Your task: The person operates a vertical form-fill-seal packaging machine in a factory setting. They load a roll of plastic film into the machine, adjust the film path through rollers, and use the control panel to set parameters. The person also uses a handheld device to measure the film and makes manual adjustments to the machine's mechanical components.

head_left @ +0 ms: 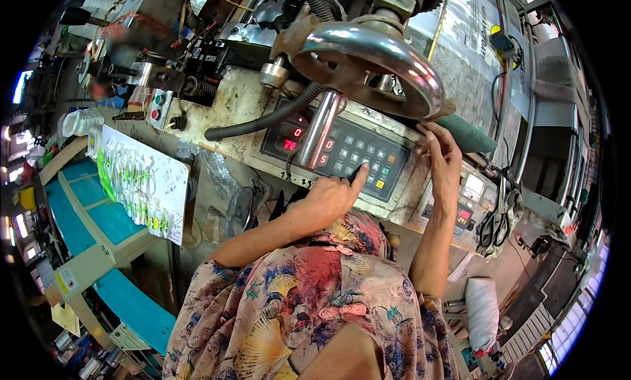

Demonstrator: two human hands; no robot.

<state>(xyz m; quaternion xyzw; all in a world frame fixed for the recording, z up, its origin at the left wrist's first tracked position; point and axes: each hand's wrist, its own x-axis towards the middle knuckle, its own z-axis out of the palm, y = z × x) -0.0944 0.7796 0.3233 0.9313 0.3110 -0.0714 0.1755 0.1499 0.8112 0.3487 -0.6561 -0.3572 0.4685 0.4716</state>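
Note:
My left hand (327,199) reaches across the machine's dark control panel (276,147), holding nothing. Its index finger is stretched out onto a key of the keypad (366,158), while the other fingers curl under. Red digits glow on the panel's displays. Beyond the panel's right end is my right hand (442,158), raised with loosely bent, parted fingers and nothing visible in it. Its fingertips are just below the metal handwheel (368,48) and beside a dark green roll (468,134); whether they touch either, I cannot tell. The wheel's shiny handle (321,127) hangs over part of the panel.
A black corrugated hose (263,122) crosses the panel's left side. Scissors (497,225) hang by a smaller control box (463,212) at right. At left are a white board (141,183) with green-and-white strips, a small fan (242,208) and a teal conveyor (135,308).

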